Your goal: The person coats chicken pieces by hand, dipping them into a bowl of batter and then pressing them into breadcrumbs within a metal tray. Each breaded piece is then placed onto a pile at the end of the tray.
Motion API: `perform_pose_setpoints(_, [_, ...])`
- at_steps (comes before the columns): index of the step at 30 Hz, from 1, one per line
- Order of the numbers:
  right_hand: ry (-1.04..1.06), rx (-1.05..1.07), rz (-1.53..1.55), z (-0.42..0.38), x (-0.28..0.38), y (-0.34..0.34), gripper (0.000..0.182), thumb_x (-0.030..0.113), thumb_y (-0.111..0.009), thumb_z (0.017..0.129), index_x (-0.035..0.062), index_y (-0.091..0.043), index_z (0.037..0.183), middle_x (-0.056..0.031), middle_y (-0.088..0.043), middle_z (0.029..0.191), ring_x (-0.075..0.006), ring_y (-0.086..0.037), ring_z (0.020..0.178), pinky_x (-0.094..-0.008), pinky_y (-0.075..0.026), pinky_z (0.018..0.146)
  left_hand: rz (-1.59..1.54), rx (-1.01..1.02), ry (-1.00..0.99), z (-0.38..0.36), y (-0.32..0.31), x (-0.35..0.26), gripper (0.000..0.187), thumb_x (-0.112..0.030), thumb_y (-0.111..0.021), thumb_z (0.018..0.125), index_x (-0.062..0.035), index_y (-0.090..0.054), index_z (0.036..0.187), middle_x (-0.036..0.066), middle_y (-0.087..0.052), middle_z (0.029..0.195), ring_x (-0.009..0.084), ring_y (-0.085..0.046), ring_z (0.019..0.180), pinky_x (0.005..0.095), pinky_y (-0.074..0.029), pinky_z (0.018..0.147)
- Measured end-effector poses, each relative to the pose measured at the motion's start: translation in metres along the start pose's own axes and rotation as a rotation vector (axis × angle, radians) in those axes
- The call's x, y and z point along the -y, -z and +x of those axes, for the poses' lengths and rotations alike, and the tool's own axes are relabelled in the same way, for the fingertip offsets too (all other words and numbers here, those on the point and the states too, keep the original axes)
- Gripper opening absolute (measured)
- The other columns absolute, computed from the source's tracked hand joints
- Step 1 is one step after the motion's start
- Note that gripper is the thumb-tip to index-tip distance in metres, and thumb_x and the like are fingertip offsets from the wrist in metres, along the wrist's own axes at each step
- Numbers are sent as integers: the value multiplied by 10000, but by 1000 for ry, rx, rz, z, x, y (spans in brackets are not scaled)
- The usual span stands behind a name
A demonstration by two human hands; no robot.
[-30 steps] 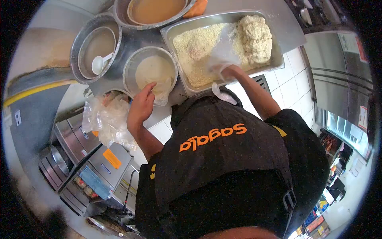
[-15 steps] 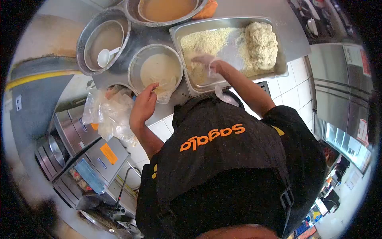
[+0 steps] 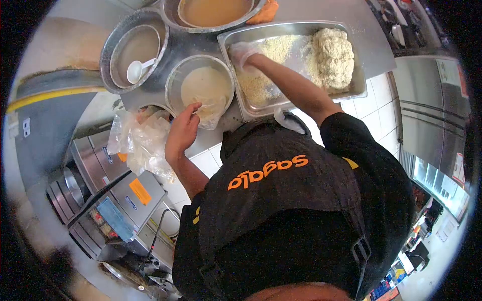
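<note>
My left hand [image 3: 184,129] is at the near rim of a round bowl [image 3: 173,88] of pale, cloudy liquid, its fingers bent around clear plastic [image 3: 210,119] that lies over the rim. A clear glove covers my right hand [image 3: 244,53], which is in the far left corner of a metal tray [image 3: 306,25]. Its fingers are blurred, and whether they hold anything is unclear. Pale crumbs [image 3: 276,48] lie spread in the tray, with a large mound of coating [image 3: 333,58] at its right end.
A basin [image 3: 108,55] at the left holds a smaller bowl with a white scoop [image 3: 134,71]. Another basin [image 3: 216,29] with brownish liquid stands at the back, beside an orange cloth [image 3: 264,11]. Plastic bags [image 3: 138,140] hang at the table's near left edge.
My right hand has moved left and away from me, from the tray's left middle to its far left corner. My left hand stays at the bowl's rim.
</note>
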State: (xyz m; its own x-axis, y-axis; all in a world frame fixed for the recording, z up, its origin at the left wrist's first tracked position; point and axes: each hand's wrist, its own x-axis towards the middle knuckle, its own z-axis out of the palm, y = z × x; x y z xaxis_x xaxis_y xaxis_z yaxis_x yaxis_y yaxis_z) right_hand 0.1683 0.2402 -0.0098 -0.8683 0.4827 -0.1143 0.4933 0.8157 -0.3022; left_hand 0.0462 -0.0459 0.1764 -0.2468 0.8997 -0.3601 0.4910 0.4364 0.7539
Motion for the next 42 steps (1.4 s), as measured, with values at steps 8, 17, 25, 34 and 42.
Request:
perform_pose_setpoints(8, [5, 306, 125, -93, 45, -37, 238, 84, -447, 774, -30, -527, 966, -207, -590, 875, -308, -590, 805, -389, -464, 700, 30, 19, 27, 4, -2, 3, 338, -121, -404, 811, -45, -487, 1130, 204, -551, 1058, 316, -549, 951, 342, -404, 827])
perform_pose_setpoints(17, [-335, 341, 292, -165, -2, 4, 339, 287, -453, 839, -4, -559, 977, -174, -599, 895, -260, -573, 792, -377, -433, 736, 22, 18, -13, 9, -4, 3, 330, -122, -408, 809, -46, -499, 1117, 195, -549, 1068, 298, -552, 949, 331, -407, 819])
perform_pose_setpoints(25, [-494, 354, 967, -132, 70, 9, 382, 276, -487, 823, 63, -496, 1140, -132, -557, 1068, -214, -515, 947, -329, -381, 852, 5, 9, 14, 6, 2, -7, 332, -120, -411, 809, -34, -496, 1118, 171, -556, 1068, 279, -549, 957, 325, -401, 831])
perform_pose_setpoints(34, [-1, 169, 732, -119, 18, 16, 722, -50, -590, 602, 121, -371, 1269, -109, -424, 1263, -201, -427, 1131, -316, -305, 988, -8, 11, 43, 2, 4, 6, 343, -124, -410, 806, -26, -492, 1125, 177, -550, 1081, 287, -544, 970, 328, -396, 844])
perform_pose_setpoints(42, [-379, 302, 77, -50, -15, 71, 330, 340, -530, 727, 71, -641, 880, -150, -623, 900, -297, -586, 853, -389, -454, 720, -26, 12, 71, 3, 12, -4, 340, -127, -399, 815, -24, -490, 1126, 187, -545, 1089, 282, -542, 986, 319, -394, 844])
